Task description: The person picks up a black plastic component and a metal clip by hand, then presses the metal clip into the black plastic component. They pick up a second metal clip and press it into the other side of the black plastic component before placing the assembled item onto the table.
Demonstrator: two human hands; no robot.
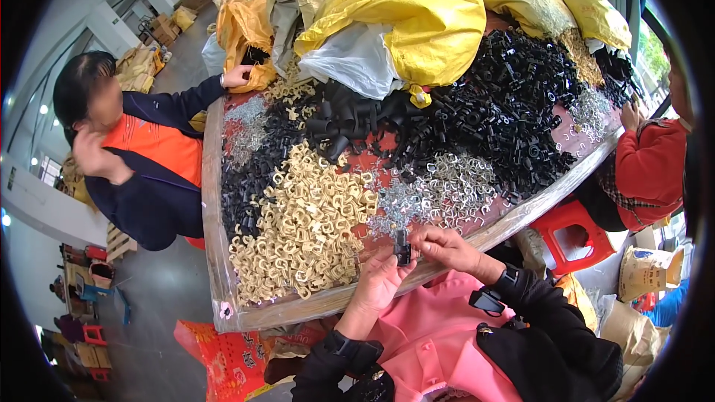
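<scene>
Just above the table's near edge, my left hand [378, 281] grips a small black plastic part [403, 247] between thumb and fingers, holding it upright. My right hand [451, 250] is close on its right side, thumb and fingers pinched together against or beside the part. Whatever those fingertips hold is too small to make out. Beyond my hands lie a scatter of silvery U-shaped clips [458, 187] and a patch of small grey metal screws or pins [398, 204]. A large heap of beige curved plastic pieces [305, 227] lies to the left of my left hand.
Black plastic fittings [499, 104] are piled across the table's right and back. Yellow sacks [402, 18] stand behind them. A co-worker in orange and navy [160, 134] sits at left, touching an orange sack [246, 26]; another in red [648, 171] is at right, near a red stool [573, 234].
</scene>
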